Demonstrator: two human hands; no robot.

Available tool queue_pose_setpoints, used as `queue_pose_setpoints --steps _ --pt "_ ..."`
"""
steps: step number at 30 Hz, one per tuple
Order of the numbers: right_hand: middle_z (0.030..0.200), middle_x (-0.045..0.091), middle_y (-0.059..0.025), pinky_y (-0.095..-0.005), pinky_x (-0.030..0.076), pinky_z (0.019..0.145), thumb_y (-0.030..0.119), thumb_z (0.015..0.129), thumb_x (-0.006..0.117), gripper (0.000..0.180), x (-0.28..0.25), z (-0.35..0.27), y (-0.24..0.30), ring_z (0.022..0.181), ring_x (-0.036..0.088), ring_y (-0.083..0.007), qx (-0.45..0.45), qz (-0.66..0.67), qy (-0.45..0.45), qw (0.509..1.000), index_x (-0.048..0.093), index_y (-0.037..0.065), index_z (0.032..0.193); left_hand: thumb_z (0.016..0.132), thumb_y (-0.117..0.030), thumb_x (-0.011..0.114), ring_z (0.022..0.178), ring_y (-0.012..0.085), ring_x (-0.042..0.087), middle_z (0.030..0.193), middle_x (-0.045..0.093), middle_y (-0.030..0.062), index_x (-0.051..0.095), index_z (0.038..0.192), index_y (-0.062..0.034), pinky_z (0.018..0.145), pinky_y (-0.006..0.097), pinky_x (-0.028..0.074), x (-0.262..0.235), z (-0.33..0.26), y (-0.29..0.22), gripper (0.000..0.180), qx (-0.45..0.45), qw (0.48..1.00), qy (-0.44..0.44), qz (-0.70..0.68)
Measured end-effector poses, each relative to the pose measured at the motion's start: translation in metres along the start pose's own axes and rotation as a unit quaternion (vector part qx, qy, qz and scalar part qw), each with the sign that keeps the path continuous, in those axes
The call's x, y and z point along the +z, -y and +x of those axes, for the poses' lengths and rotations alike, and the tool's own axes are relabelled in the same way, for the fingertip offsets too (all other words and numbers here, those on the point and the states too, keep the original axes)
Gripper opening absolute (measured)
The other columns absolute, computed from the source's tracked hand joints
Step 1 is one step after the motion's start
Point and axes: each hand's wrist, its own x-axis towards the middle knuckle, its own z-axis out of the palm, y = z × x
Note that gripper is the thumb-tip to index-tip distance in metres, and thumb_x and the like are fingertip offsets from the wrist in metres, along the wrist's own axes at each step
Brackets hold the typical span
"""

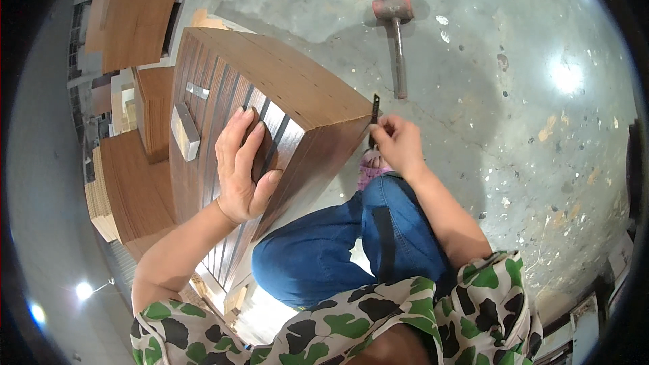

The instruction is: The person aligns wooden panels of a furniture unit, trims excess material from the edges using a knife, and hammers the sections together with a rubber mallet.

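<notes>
A large box-shaped wooden piece (pixel 284 74) stands tilted before me, its striped dark wood-grain face toward the left. My left hand (pixel 240 165) lies on that striped face near its right edge, fingers stretched out, gripping nothing. Between the fingers of my right hand (pixel 399 142) is a slim black tool (pixel 376 107) with a small hole near its upper end. It is upright beside the near right corner of the box; the fingers hide its lower part. A silver-edged rectangular block (pixel 184 132) rests on the striped face, and a small silvery strip (pixel 197 90) lies above it.
A mallet (pixel 393 10) with a red-rimmed head lies on the stained grey floor (pixel 514 162), beyond my right hand. Brown boards and panels (pixel 138 189) are stacked to the left, with another large brown panel (pixel 135 13) at the far left. My bent knees are close to the box.
</notes>
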Motion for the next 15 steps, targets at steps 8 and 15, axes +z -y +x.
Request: queue_pose_setpoints --steps 8,15 --pt "0.063 0.063 -0.0127 -0.0321 0.049 0.057 0.014 0.080 0.065 0.016 0.001 0.032 -0.055 0.058 0.061 -0.0179 -0.031 -0.137 -0.044 0.989 0.064 -0.002 0.081 0.086 -0.029 0.054 0.125 0.0455 0.039 0.136 0.039 0.0287 0.048 0.124 0.0095 0.104 0.050 0.029 0.004 0.009 -0.002 0.054 0.005 1.000 -0.006 -0.009" --pt "0.065 0.063 -0.0134 -0.0314 0.046 0.055 0.013 0.081 0.065 0.015 -0.017 0.029 -0.032 0.058 0.060 -0.0185 0.080 0.000 -0.002 0.997 0.065 -0.002 0.085 0.091 -0.028 0.046 0.132 0.0439 0.031 0.141 0.030 0.0300 0.041 0.129 0.0107 0.108 0.049 0.024 0.001 0.014 -0.004 0.055 0.018 0.999 0.034 -0.010"
